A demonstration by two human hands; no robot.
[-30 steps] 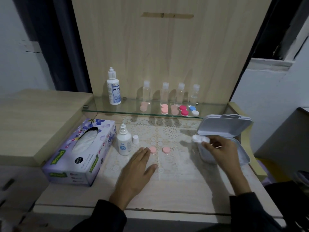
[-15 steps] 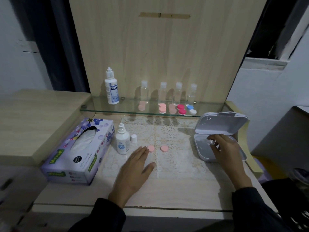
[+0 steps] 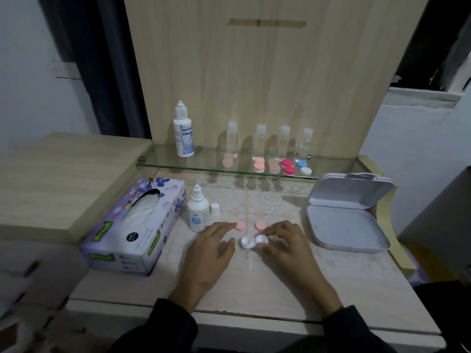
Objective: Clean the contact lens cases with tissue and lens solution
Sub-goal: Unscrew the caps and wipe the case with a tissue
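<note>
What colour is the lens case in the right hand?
White; the lens case shows in the head view.

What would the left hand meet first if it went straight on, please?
Probably the left pink cap, just beyond the left hand's fingertips; whether they already touch is unclear.

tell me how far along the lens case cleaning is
Done: the solution bottle is uncapped, its cap beside it, and two pink caps lie on the mat. In hand: the right hand pinches the white lens case. To do: wiping with tissue from the tissue box, then the shelf cases.
</note>
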